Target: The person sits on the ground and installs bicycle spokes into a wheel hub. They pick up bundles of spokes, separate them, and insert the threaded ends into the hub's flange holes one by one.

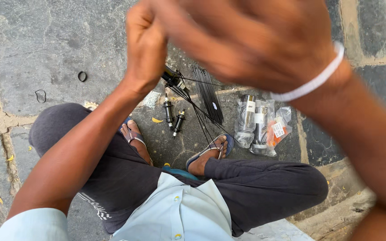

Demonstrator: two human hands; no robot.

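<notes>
My left hand [146, 44] is raised close to the camera and closed in a fist. A black wheel hub [173, 76] sticks out from under it, with thin black spokes [197, 111] fanning down from the hub towards my feet. My right hand [255, 40] is blurred and very near the lens, with a white band [311, 82] on the wrist. Its fingers reach left towards the left hand, and what they hold is hidden. A bundle of loose black spokes [208, 91] lies on the stone paving below.
Two more small hubs [173, 117] lie on the paving [45, 40] between my sandalled feet. Clear plastic bags of metal parts [260, 127] sit to the right. Two black rubber rings [82, 76] lie at left. My knees in dark trousers fill the bottom.
</notes>
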